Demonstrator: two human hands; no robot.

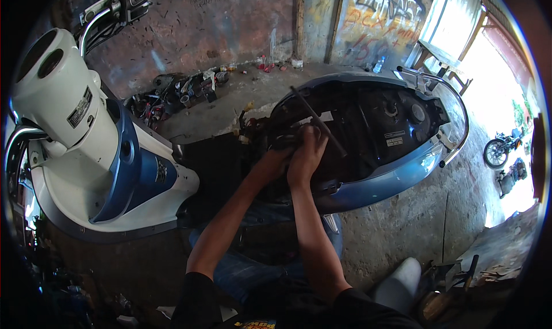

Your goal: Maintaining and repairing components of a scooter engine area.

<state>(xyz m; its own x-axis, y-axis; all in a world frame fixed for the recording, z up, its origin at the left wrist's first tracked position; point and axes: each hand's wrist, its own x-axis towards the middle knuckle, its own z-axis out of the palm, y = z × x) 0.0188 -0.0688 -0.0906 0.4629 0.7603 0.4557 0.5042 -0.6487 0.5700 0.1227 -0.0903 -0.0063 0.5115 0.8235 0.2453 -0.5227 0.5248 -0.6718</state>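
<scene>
A white and blue scooter [144, 179] stands across the view with its seat off, so the dark underseat bay [368, 128] lies uncovered. Over the front end of that bay my right hand [307, 154] is closed, fingers bunched at a long, thin dark metal bar [313, 113] that slants above the bay. Just left of it and slightly lower, my left hand [275, 159] has its fingers curled in among dark parts. What those fingers grip is hidden in shadow. The two hands are close together.
Behind the seat bay curves a chrome grab rail [460, 116]. Loose parts [167, 96] and bottles lie along the far wall. A wooden bench [437, 56] stands at the back right, and another motorcycle [500, 151] is outside. Tools and scraps [460, 277] sit at the lower right.
</scene>
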